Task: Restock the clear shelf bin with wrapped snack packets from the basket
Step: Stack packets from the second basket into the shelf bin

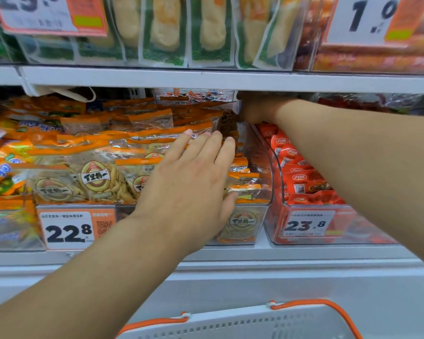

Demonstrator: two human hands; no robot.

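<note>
Left hand (191, 182): we are laying it flat, fingers straight and together, palm down on the orange-topped snack packets (142, 165) heaped in the clear shelf bin (260, 216). Right hand (257, 110): we are reaching it deep to the back of the bin, close under the white shelf board (230, 79); its fingers are hidden, so we cannot tell whether it is holding anything.

The bin is sitting on the middle shelf, long axis running front to back, price label 22.8 (67, 230) on its front. Packets are lying mostly crosswise, orange seal strips running left to right, overlapping toward the front lip.

Room above the heap is narrow under the board. The bin's right wall is standing just beside a bin of red packets (301, 182), labelled 23.8. The white basket (242, 324) with orange handles is sitting below, near the bottom edge.
</note>
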